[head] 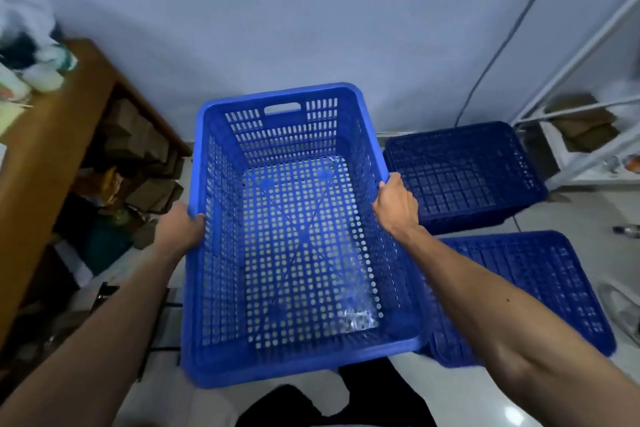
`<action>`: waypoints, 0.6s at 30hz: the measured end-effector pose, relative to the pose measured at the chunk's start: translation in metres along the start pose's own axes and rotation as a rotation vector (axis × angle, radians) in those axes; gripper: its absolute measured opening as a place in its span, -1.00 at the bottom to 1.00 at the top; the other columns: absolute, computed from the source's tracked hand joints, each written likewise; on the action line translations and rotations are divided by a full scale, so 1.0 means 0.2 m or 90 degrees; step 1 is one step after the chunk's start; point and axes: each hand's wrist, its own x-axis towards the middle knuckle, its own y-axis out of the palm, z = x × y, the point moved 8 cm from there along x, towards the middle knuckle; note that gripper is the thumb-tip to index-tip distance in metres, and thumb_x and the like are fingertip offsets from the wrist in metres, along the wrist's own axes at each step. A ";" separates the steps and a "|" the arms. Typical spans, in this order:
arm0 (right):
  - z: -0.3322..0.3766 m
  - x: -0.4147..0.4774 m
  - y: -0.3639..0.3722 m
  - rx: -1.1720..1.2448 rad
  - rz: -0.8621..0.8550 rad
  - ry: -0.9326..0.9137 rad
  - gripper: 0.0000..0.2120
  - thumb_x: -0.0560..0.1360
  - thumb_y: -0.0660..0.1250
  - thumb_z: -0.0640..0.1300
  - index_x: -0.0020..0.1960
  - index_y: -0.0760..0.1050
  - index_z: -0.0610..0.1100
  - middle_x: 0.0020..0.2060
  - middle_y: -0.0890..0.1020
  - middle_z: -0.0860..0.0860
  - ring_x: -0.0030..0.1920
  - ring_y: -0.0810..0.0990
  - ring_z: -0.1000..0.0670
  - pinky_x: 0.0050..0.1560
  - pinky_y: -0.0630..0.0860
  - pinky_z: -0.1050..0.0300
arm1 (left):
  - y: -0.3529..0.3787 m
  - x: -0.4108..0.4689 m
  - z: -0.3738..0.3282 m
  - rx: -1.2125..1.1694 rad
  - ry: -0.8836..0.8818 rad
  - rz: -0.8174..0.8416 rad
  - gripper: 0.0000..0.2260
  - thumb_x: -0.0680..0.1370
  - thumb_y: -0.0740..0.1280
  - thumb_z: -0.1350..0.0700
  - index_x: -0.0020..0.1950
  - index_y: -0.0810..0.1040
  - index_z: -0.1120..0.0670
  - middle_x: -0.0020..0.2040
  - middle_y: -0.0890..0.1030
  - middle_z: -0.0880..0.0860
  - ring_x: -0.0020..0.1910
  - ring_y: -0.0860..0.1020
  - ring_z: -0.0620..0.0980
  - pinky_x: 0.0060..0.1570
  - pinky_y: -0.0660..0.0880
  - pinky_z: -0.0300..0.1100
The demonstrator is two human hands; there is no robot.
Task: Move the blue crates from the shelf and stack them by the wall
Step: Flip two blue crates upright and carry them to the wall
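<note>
Hands hold an open-topped blue crate (294, 236) mouth up, its perforated floor and slotted walls in full view and a handle slot in its far end. The left hand (181, 229) grips the crate's left long rim, fingers (198, 218) curled over the edge into the inside. The right hand (396, 206) grips the right long rim, thumb on the edge, its other fingers hidden down the outer side. Beyond the crate's far end rises the pale wall (311, 10). To the crate's right, on the tiled floor (581, 215), sit two more. A darker blue crate (464, 173) lies by the far right corner of the held one, near the wall. A brighter blue crate (526, 288) lies beside its near right side, partly behind the right forearm. Both seem turned bottom-up. Farther right of the crate stands a white metal shelf (585, 107), and a cable (502, 45) runs up the wall. Left of the crate is a wooden worktop (52, 149) with blurred bottles on it and boxes stored beneath. Below the crate's near end, the person's dark trousers (346, 402) show.
</note>
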 end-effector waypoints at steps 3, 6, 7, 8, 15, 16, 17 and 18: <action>0.11 0.23 0.01 -0.030 0.019 -0.022 -0.74 0.65 0.06 -0.09 0.22 0.32 -0.25 0.10 0.57 -0.23 -0.02 0.58 -0.33 -0.11 0.41 -0.12 | 0.02 0.11 -0.04 -0.026 -0.034 0.003 -0.65 0.58 0.31 0.02 0.20 0.43 0.27 0.17 0.53 0.29 0.13 0.54 0.31 0.07 0.51 0.09; 0.24 0.47 0.08 -0.077 0.038 -0.061 -0.77 0.65 0.07 -0.11 0.19 0.32 -0.24 0.10 0.56 -0.21 -0.09 0.59 -0.31 -0.21 0.33 -0.03 | 0.08 0.28 -0.05 -0.060 -0.071 0.022 -0.66 0.60 0.29 0.03 0.23 0.43 0.26 0.17 0.55 0.25 0.15 0.54 0.30 0.04 0.48 0.06; 0.28 0.54 0.10 -0.090 0.041 -0.068 -0.78 0.65 0.07 -0.12 0.18 0.32 -0.24 0.10 0.56 -0.21 -0.10 0.59 -0.30 -0.21 0.33 -0.03 | 0.10 0.32 -0.04 -0.070 -0.084 0.033 -0.66 0.60 0.29 0.03 0.23 0.43 0.26 0.15 0.55 0.25 0.14 0.54 0.29 0.04 0.48 0.06; 0.32 0.61 0.14 -0.105 0.047 -0.073 -0.78 0.64 0.08 -0.12 0.19 0.32 -0.25 0.10 0.56 -0.21 -0.09 0.59 -0.30 -0.21 0.33 -0.02 | 0.13 0.38 -0.03 -0.074 -0.094 0.042 -0.66 0.60 0.29 0.02 0.22 0.43 0.26 0.15 0.55 0.25 0.15 0.54 0.30 0.06 0.49 0.06; 0.51 1.07 0.49 -0.189 0.087 -0.059 -0.76 0.60 0.15 -0.16 0.24 0.30 -0.21 0.15 0.53 -0.21 -0.08 0.61 -0.30 -0.23 0.38 -0.04 | 0.34 0.88 0.02 -0.113 -0.128 0.103 -0.65 0.57 0.31 0.04 0.19 0.51 0.30 0.11 0.60 0.29 0.11 0.57 0.31 0.10 0.51 0.08; 0.51 1.14 0.55 -0.201 0.095 -0.053 -0.75 0.60 0.16 -0.17 0.25 0.30 -0.21 0.15 0.53 -0.21 -0.07 0.61 -0.29 -0.23 0.39 -0.04 | 0.39 0.94 0.04 -0.115 -0.140 0.120 -0.66 0.54 0.32 0.03 0.16 0.53 0.27 0.08 0.62 0.27 0.07 0.59 0.29 0.07 0.54 0.07; 0.51 1.20 0.60 -0.215 0.108 -0.050 -0.74 0.59 0.17 -0.17 0.26 0.29 -0.21 0.16 0.52 -0.21 -0.05 0.60 -0.29 -0.22 0.39 -0.03 | 0.45 0.99 0.06 -0.121 -0.152 0.135 -0.66 0.52 0.33 0.01 0.13 0.55 0.25 0.04 0.63 0.25 0.03 0.61 0.27 0.04 0.56 0.06; 0.50 1.26 0.67 -0.231 0.124 -0.047 -0.72 0.59 0.18 -0.15 0.27 0.29 -0.21 0.16 0.52 -0.22 -0.02 0.60 -0.29 -0.21 0.39 -0.03 | 0.53 1.05 0.09 -0.128 -0.170 0.152 -0.67 0.49 0.34 0.01 0.10 0.56 0.24 0.01 0.65 0.24 -0.01 0.62 0.25 0.01 0.58 0.06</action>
